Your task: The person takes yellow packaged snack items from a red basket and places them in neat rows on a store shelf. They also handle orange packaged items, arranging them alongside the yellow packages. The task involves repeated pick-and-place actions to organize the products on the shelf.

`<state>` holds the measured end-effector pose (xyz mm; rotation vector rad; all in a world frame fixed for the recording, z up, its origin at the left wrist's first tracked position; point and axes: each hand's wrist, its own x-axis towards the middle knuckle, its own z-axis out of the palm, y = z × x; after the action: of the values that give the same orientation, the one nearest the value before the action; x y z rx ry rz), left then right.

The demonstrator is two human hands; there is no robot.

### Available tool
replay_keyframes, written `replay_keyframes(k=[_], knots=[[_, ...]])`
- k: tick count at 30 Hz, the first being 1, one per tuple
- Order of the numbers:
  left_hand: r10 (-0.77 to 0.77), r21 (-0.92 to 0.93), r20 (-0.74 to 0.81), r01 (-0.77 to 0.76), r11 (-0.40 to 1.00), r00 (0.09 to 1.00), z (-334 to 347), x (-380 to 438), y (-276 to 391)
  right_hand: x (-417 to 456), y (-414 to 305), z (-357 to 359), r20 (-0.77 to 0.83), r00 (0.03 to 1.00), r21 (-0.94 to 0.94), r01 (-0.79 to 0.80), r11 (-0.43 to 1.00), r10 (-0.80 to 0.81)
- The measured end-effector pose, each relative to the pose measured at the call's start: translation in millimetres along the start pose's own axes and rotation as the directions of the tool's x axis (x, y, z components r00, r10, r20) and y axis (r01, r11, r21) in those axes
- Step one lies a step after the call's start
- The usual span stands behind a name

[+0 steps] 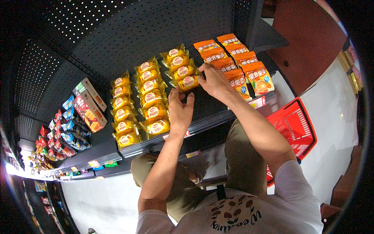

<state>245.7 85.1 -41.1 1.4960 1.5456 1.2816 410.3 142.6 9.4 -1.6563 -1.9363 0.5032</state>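
Note:
Yellow packaged bread rolls stand in three rows on a black shelf (204, 106). The front packet (187, 83) of the right-hand row lies between my two hands. My left hand (181, 108) is at its lower left corner, with the thumb apart from the fingers. At the packet's right end is my right hand (215, 82), thumb and bent forefinger spread. Both hands look to be touching or very close to the wrapper; exact contact is hard to see. Behind it, more bread packets (178, 61) lean in line. Orange fruit-candy pouches (258, 78) stand right of my right hand, partly covered by it.
The middle bread row (152, 111) and left bread row (122, 112) stand to the left. Beyond are snack boxes (89, 111) and small snack bags (70, 128). A red shopping basket (301, 125) is on the floor at right. A perforated back panel (175, 26) rises behind.

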Motion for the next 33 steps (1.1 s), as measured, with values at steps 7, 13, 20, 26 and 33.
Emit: replay_keyframes(k=[7,13,20,26,33], knots=[[0.309,0.405,0.038,-0.298,0.864,0.950,-6.2,-18.4,24.1,16.8,-1.4,10.1,-0.016,0.998,0.023,0.057,0.998,-0.057],[0.330,0.515,0.143,-0.355,0.780,0.933,-3.9,-23.3,36.5,39.3,-6.5,16.7,-0.203,0.968,-0.032,0.145,0.989,-0.149],[0.299,0.590,0.204,-0.361,0.722,0.932,-0.5,-21.7,31.4,49.3,0.0,27.3,-0.111,0.956,-0.258,0.236,0.937,-0.271],[0.289,0.614,0.210,-0.356,0.705,0.934,-1.7,-21.8,31.6,44.6,-4.4,29.8,-0.118,0.980,-0.155,0.140,0.978,-0.159],[0.287,0.642,0.205,-0.350,0.682,0.936,-1.7,-20.4,29.7,43.2,-4.6,29.1,-0.103,0.979,-0.156,0.156,0.975,-0.173]])
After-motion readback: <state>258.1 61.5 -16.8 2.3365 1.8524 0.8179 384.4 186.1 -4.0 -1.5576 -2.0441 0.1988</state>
